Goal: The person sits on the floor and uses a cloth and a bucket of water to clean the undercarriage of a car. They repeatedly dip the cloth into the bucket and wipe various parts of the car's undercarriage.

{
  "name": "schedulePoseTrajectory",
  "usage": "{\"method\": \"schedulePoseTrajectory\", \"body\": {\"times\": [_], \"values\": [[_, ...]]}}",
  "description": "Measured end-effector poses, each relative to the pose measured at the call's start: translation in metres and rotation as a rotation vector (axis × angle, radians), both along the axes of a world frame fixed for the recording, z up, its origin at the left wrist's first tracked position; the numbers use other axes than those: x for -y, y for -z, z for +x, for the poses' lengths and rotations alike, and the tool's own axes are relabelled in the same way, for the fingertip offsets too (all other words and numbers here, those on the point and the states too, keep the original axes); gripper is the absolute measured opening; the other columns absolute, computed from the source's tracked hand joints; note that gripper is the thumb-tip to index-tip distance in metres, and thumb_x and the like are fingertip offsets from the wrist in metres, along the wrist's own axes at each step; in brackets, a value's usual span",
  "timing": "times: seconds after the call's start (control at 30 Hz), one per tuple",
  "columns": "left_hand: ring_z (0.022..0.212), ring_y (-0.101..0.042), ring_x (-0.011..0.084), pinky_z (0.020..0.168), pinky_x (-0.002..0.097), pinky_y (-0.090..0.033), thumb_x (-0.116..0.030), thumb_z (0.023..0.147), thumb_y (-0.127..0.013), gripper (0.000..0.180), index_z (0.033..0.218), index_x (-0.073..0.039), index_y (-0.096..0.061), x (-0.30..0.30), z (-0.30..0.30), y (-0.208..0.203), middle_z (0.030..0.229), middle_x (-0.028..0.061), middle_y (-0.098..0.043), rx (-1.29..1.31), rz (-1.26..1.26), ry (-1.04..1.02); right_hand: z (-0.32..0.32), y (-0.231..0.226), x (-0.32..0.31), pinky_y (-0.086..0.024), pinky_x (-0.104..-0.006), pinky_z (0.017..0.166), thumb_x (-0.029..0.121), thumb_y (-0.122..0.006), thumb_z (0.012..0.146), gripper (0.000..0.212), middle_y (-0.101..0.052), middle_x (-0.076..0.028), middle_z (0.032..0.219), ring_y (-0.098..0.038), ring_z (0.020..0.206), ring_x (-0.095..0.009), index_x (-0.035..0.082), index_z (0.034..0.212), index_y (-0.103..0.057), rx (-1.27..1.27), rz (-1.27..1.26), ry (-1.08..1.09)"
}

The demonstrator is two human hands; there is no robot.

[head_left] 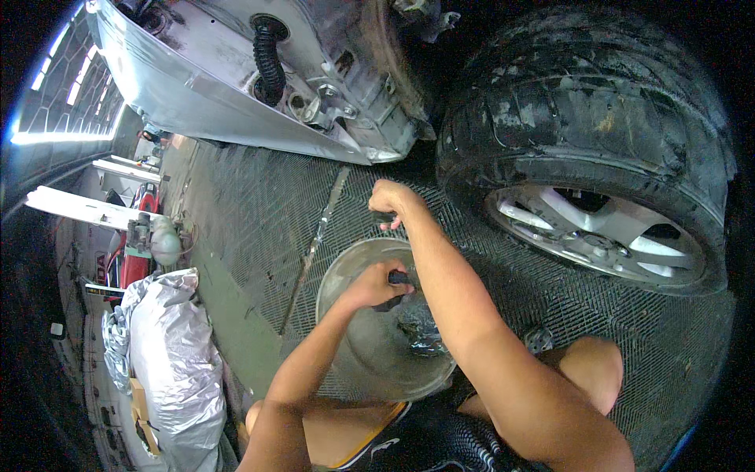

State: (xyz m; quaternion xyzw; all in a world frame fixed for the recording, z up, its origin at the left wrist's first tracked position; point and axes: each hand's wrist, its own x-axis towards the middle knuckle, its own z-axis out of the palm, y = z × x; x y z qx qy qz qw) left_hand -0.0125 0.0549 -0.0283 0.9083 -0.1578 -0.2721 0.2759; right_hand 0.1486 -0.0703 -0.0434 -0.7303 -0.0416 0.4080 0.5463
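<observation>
A round, greyish basin (334,346) stands on the floor between my knees, with what looks like dark, glinting liquid (423,334) in it. Over the basin, my left hand (379,285) is closed around a black piece (399,278), whose kind I cannot make out. My right hand (391,201) reaches beyond the far rim, fingers curled on a small dark piece (383,217). Most of that piece is hidden by the fingers. Both hands are apart from each other.
To the right a large tyre (598,118) on a silver alloy wheel (605,236) leans close to my right arm. A silver car door or body panel (236,110) with a black corrugated hose (269,63) is ahead. A silver cover (173,354) drapes something at left. Ribbed matting (259,212) covers the floor.
</observation>
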Motion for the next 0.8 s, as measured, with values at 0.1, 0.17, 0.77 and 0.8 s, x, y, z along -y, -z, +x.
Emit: {"method": "schedulePoseTrajectory", "body": {"times": [0.1,0.17,0.77,0.8], "values": [[0.084,-0.060,0.0165,0.078,0.0329,-0.048,-0.025,0.081,-0.080,0.032,0.100,-0.004,-0.064,0.011,0.005,-0.002,0.090,0.0084,-0.065,-0.178,-0.018,-0.253,-0.005,0.001,0.006,-0.054,-0.0341,0.050,0.011,-0.071,0.088,0.055,-0.070,-0.014,0.088,-0.065,0.058,-0.017,0.003,0.137,-0.047,-0.006,0.107,0.098],[0.084,-0.056,0.0115,0.077,0.0294,-0.047,-0.020,0.083,-0.079,0.028,0.100,-0.006,-0.063,0.018,0.008,-0.018,0.090,0.0024,-0.062,-0.229,-0.147,-0.364,-0.001,0.005,0.015,-0.049,-0.0309,0.046,0.008,-0.076,0.084,0.069,-0.068,-0.008,0.082,-0.060,0.054,-0.013,0.006,0.143,-0.040,0.025,0.110,0.097],[0.116,-0.062,0.0301,0.102,0.0486,-0.049,-0.004,0.086,-0.067,0.036,0.119,-0.007,-0.054,-0.083,0.013,-0.127,0.125,0.0174,-0.062,-0.152,-1.067,-0.677,-0.031,-0.070,0.030,-0.044,-0.0297,0.097,0.023,-0.079,0.084,0.036,-0.071,-0.003,0.105,-0.062,0.103,-0.014,0.004,0.113,-0.071,0.346,0.807,-0.387],[0.116,-0.062,0.0302,0.102,0.0486,-0.050,-0.004,0.086,-0.067,0.037,0.120,-0.007,-0.053,-0.086,0.014,-0.129,0.126,0.0176,-0.062,-0.129,-1.076,-0.682,-0.030,-0.068,0.027,-0.044,-0.0287,0.097,0.025,-0.079,0.083,0.037,-0.071,-0.003,0.107,-0.061,0.103,-0.014,0.005,0.113,-0.071,0.385,0.712,-0.398]]}}
